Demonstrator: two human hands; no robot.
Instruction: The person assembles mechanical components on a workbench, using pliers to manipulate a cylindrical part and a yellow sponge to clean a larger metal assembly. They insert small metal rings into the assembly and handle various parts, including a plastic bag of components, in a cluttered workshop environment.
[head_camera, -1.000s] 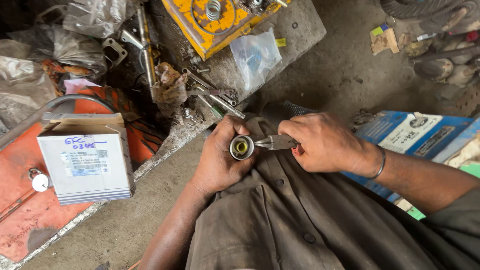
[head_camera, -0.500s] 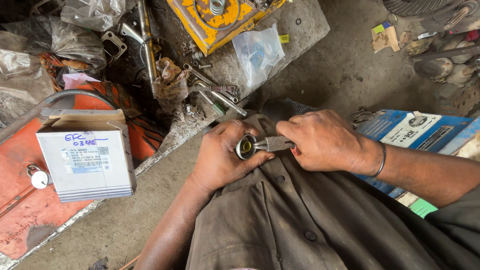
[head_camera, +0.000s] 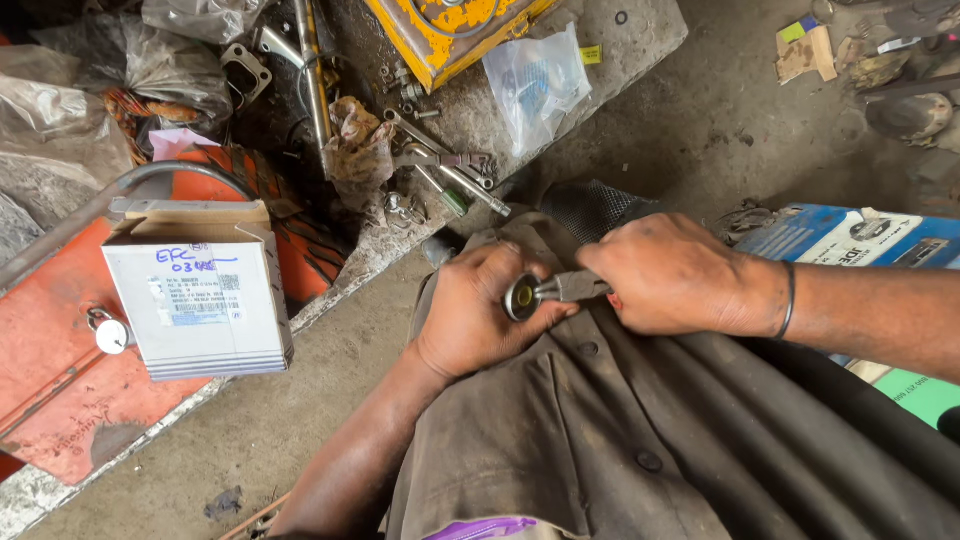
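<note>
Your left hand (head_camera: 480, 315) is curled around a small round metal part (head_camera: 521, 297), a short cylinder with a brass-coloured centre. You hold it over your lap, just above the grey-brown cloth of your shirt (head_camera: 600, 440). Its open round face looks up toward the camera and slightly to your right, so its axis runs roughly up out of your fist.

Your right hand (head_camera: 675, 275) is closed tight on a pair of pliers (head_camera: 570, 288), with a bit of red handle showing under your fingers. The pliers lie almost level, their long axis running from your right hand toward your left, and the nose meets the rim of the round part. Whether the tips actually grip the rim is too small to tell.

Well apart to your left, a white cardboard box (head_camera: 200, 300) stands on an orange metal panel (head_camera: 60, 390), with a small padlock (head_camera: 108, 333) just beside it. Ahead of your hands, loose spanners (head_camera: 440, 160) and a clear plastic bag (head_camera: 535, 85) lie on a concrete slab (head_camera: 640, 40)
</note>
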